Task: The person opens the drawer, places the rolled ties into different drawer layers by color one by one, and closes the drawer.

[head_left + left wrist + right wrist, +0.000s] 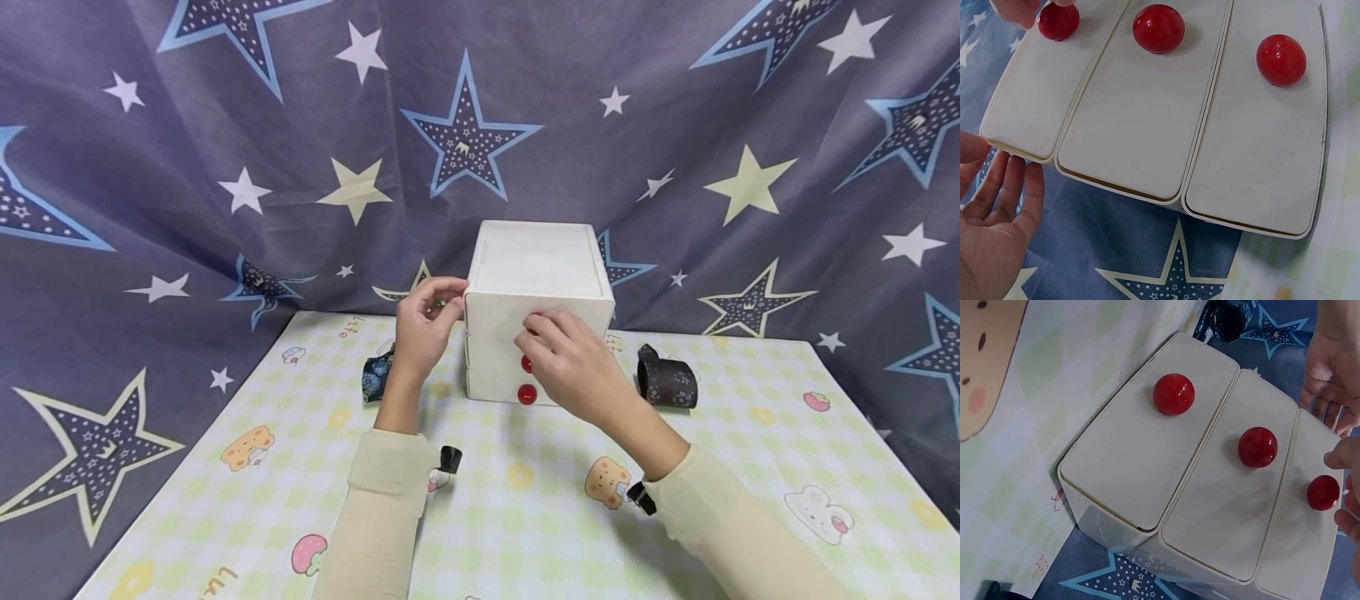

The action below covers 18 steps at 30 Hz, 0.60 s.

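A white three-drawer box [540,258] stands on the table with its drawer fronts facing me, all closed. Each front carries a round red knob, such as the middle knob [1159,29] and the bottom knob [527,394]. My right hand [573,362] is at the top drawer, thumb and fingers around the top knob [1324,492]. My left hand [426,325] rests at the upper left side of the box. In the left wrist view its fingers [1013,187] lie extended against the top section's edge, the thumb nearer the front.
A dark patterned cup-shaped object [667,379] lies right of the box. Another dark blue patterned object [377,377] sits to the left, partly behind my left wrist. A checked cloth [517,533] covers the table, and a star-printed curtain [570,167] hangs right behind the box.
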Available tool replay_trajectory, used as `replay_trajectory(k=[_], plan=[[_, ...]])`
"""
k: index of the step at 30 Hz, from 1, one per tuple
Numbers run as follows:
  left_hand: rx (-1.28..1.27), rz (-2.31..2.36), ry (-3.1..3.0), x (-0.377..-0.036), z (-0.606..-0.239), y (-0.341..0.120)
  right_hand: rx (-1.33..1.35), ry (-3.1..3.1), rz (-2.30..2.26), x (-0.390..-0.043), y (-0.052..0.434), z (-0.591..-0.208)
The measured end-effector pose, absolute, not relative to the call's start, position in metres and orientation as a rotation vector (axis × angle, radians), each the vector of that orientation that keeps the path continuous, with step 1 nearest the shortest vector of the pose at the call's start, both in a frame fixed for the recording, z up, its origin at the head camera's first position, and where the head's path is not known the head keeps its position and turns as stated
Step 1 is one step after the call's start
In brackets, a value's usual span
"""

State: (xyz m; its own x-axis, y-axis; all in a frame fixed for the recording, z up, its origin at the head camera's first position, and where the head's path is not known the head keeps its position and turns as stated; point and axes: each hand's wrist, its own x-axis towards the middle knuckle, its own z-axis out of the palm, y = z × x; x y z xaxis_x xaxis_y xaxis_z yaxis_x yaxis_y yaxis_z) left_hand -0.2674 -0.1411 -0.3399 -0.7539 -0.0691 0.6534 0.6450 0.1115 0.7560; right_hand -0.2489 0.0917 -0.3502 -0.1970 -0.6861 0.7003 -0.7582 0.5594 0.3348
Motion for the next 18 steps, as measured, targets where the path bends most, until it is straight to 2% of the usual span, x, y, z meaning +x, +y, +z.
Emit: replay_trajectory(k=[18], plan=[[-0.566, -1.699, -1.841, -0.265, -0.338, -0.140, 1.194, -1.998, 0.080, -0.236, 0.091, -0.375]])
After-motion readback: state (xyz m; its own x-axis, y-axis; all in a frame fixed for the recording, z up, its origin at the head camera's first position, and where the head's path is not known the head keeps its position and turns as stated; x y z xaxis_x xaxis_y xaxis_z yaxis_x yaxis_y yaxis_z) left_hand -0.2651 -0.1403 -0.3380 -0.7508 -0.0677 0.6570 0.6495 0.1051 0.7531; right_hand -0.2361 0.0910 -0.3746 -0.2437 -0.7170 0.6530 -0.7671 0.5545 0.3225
